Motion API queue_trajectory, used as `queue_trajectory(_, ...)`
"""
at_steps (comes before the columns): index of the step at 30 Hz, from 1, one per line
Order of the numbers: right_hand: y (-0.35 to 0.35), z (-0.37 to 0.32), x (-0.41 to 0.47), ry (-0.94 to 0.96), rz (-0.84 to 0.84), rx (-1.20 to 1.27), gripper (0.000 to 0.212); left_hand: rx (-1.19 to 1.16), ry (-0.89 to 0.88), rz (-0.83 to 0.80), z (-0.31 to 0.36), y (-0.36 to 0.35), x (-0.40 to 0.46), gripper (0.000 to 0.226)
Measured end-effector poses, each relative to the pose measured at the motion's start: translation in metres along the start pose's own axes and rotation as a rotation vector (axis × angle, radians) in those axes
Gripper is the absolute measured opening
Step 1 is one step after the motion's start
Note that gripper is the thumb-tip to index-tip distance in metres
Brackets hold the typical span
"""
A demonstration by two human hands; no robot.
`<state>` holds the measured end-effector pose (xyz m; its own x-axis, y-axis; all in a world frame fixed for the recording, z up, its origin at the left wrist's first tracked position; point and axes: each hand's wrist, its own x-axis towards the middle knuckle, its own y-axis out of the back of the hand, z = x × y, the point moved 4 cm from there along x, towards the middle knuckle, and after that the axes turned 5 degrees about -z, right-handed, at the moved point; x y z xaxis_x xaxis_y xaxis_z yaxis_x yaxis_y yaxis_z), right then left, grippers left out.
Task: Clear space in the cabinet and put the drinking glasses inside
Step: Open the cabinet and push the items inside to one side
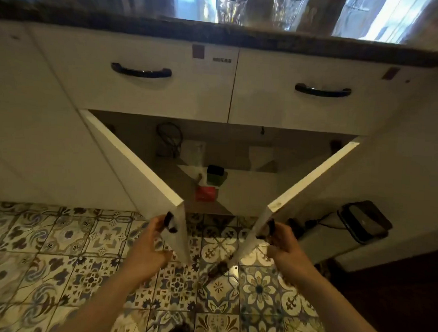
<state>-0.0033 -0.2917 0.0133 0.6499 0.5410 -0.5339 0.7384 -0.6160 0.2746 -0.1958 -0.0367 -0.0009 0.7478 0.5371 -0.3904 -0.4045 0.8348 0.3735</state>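
The low white cabinet (238,151) stands with both doors swung out toward me. My left hand (152,238) grips the black handle of the left door (135,162). My right hand (282,244) grips the black handle of the right door (310,177). Inside lie a red box (205,193), a dark green container (215,175), a coiled black cable (169,138) and white packets (193,152). Two clear drinking glasses (230,8) (287,12) stand on the dark countertop (218,31) above, their tops cut off by the frame.
Two closed drawers with black handles (141,71) (323,90) sit above the cabinet opening. A black device with a cord (363,221) lies on the floor at the right. Patterned tiles (58,246) cover the floor under my arms.
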Motion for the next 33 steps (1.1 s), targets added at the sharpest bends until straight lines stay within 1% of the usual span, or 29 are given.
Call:
queue_trajectory(2,0.016,0.015,-0.022,-0.010,0.015,-0.027,0.052,0.020,0.017,0.035,-0.014,0.014,-0.018,0.081)
queue_trajectory(5,0.045,0.039,-0.051,-0.042,0.075,-0.004,0.048,0.061,0.050,0.066,-0.036,0.038,-0.041,0.084)
queue_trajectory(6,0.054,0.047,-0.058,-0.062,0.093,0.012,0.051,0.074,0.066,0.082,-0.045,0.047,-0.047,0.084)
queue_trajectory(8,0.074,0.065,-0.070,-0.114,0.132,0.036,0.063,0.062,0.121,0.117,-0.065,0.064,-0.060,0.085)
queue_trajectory(10,0.093,0.081,-0.079,-0.145,0.232,0.010,0.071,0.038,0.159,0.155,-0.079,0.081,-0.071,0.089)
queue_trajectory(12,0.108,0.097,-0.087,-0.184,0.366,-0.028,0.072,0.064,0.198,0.196,-0.090,0.098,-0.081,0.091)
queue_trajectory(14,0.118,0.118,-0.093,-0.279,0.516,-0.062,0.067,0.084,0.242,0.254,-0.102,0.110,-0.092,0.092)
queue_trajectory(15,0.118,0.128,-0.096,-0.376,0.580,-0.113,0.064,0.076,0.270,0.294,-0.109,0.111,-0.100,0.091)
queue_trajectory(16,0.115,0.140,-0.098,-0.503,0.608,-0.179,0.062,0.073,0.307,0.331,-0.116,0.109,-0.107,0.087)
queue_trajectory(17,0.106,0.150,-0.099,-0.633,0.576,-0.228,0.061,0.100,0.363,0.341,-0.125,0.102,-0.113,0.081)
queue_trajectory(18,0.090,0.157,-0.097,-0.721,0.469,-0.242,0.058,0.148,0.442,0.308,-0.133,0.090,-0.116,0.077)
queue_trajectory(19,0.068,0.157,-0.093,-0.752,0.321,-0.237,0.057,0.197,0.540,0.231,-0.140,0.075,-0.118,0.077)
queue_trajectory(20,0.044,0.151,-0.089,-0.729,0.170,-0.246,0.056,0.245,0.612,0.123,-0.141,0.056,-0.117,0.080)
queue_trajectory(21,0.021,0.138,-0.082,-0.662,0.040,-0.298,0.055,0.312,0.629,0.015,-0.134,0.036,-0.113,0.083)
queue_trajectory(22,0.002,0.121,-0.074,-0.554,-0.056,-0.376,0.054,0.386,0.592,-0.076,-0.123,0.019,-0.104,0.086)
queue_trajectory(23,-0.014,0.101,-0.065,-0.441,-0.136,-0.461,0.053,0.459,0.517,-0.140,-0.108,0.004,-0.093,0.086)
queue_trajectory(24,-0.029,0.080,-0.056,-0.340,-0.214,-0.558,0.054,0.522,0.428,-0.180,-0.090,-0.009,-0.079,0.085)
queue_trajectory(26,-0.052,0.040,-0.042,-0.221,-0.315,-0.697,0.057,0.615,0.283,-0.225,-0.050,-0.029,-0.055,0.081)
queue_trajectory(29,-0.065,-0.018,-0.025,-0.112,-0.325,-0.844,0.058,0.757,0.107,-0.234,0.012,-0.047,-0.026,0.076)
queue_trajectory(31,-0.063,-0.053,-0.016,-0.002,-0.241,-0.923,0.055,0.814,0.004,-0.211,0.046,-0.051,-0.010,0.074)
queue_trajectory(33,-0.058,-0.082,-0.012,0.132,-0.095,-0.923,0.052,0.810,-0.079,-0.130,0.070,-0.050,0.001,0.073)
